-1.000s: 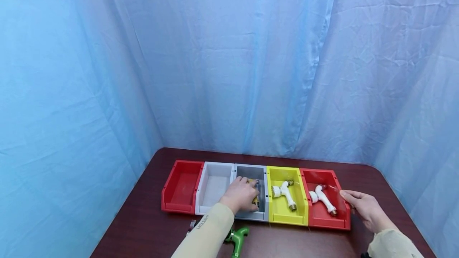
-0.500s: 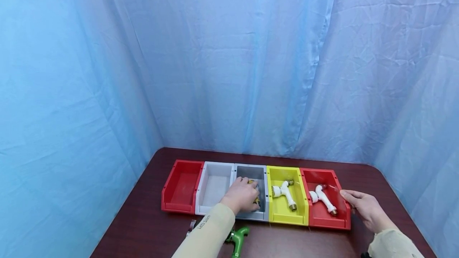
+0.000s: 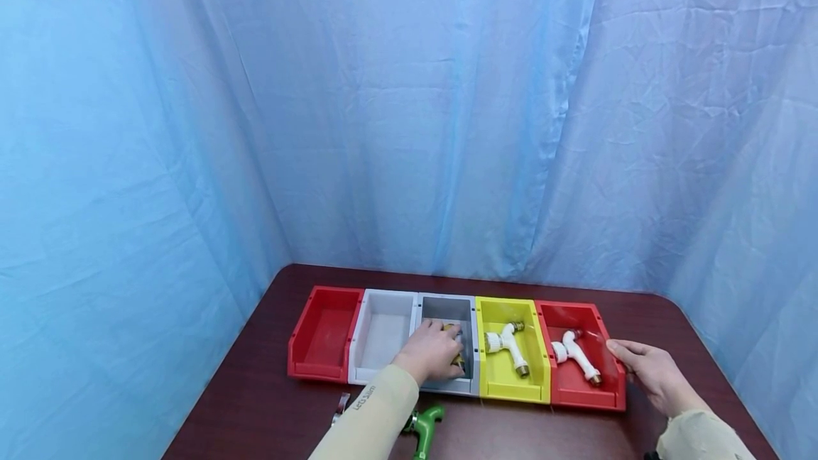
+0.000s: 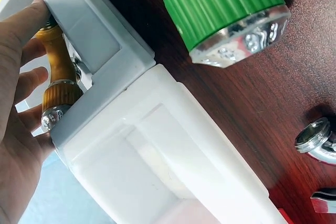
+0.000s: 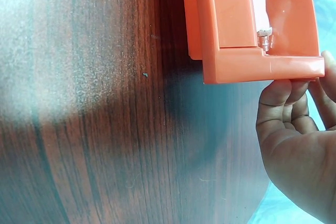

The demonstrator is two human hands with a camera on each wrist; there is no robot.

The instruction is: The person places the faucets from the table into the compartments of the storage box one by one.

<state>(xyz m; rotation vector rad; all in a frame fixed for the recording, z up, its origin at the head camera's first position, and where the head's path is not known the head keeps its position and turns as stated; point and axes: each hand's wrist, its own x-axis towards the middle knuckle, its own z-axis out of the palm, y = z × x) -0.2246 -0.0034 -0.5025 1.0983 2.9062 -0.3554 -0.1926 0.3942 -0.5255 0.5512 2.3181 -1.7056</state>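
My left hand (image 3: 431, 352) reaches into the grey bin (image 3: 445, 304), third in a row of joined bins. Its fingers are around a yellow tap (image 4: 60, 64) with a ribbed collar and a silver end; the hand covers much of the tap in the head view. At the row's right end, my right hand (image 3: 655, 371) grips the side wall of a red bin (image 3: 584, 397), thumb at the rim and fingers curled against the outside. A white tap (image 3: 580, 357) lies in that bin. Another white tap (image 3: 513, 350) lies in the yellow bin (image 3: 505, 307) between the hands.
Left of the grey bin are a white bin (image 3: 383, 329) and another red bin (image 3: 326, 332). In front of the row, a green tap (image 3: 427, 428) and a chrome tap (image 4: 320, 142) lie on the dark table (image 3: 486, 439). Blue curtains (image 3: 409, 126) hang around the table.
My left hand has shifted very slightly within the grey bin, and the yellow tap has moved a little with it. The right hand stays at the red bin's wall.
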